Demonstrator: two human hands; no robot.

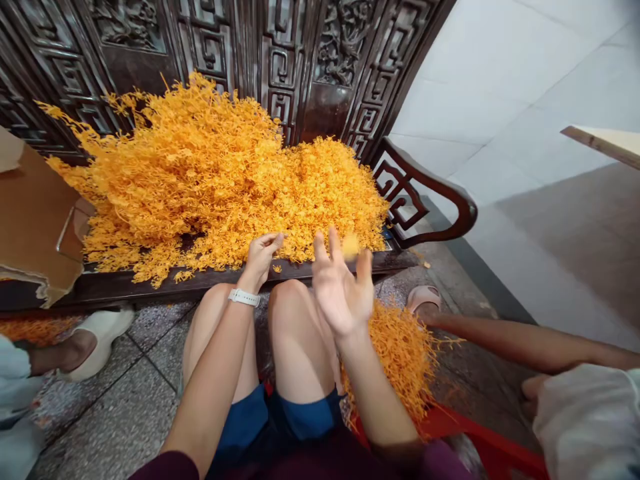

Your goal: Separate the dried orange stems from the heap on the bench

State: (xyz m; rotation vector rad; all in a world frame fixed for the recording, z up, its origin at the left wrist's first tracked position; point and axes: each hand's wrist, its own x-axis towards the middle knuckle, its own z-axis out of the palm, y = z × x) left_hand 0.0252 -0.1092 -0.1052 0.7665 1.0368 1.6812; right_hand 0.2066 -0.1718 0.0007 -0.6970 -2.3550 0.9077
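A large heap of small orange-yellow flower-like pieces (200, 167) with thin stems covers the seat of a dark carved wooden bench. At the heap's front edge, my left hand (261, 259) has its thumb and fingertips pinched together; whatever they hold is too small to make out. Palm up and fingers spread, my right hand (344, 290) hovers over my right knee. A blurred yellow piece (351, 245) is in the air by its fingertips. One loose orange-yellow piece (277, 269) lies on the bench edge between my hands.
Orange stems (400, 357) are piled at my right, above a red plastic edge (480, 443). A torn cardboard box (37, 213) stands on the left. The bench's curved armrest (435, 200) is at right. Other people's limbs show on both sides, including a forearm (525, 343).
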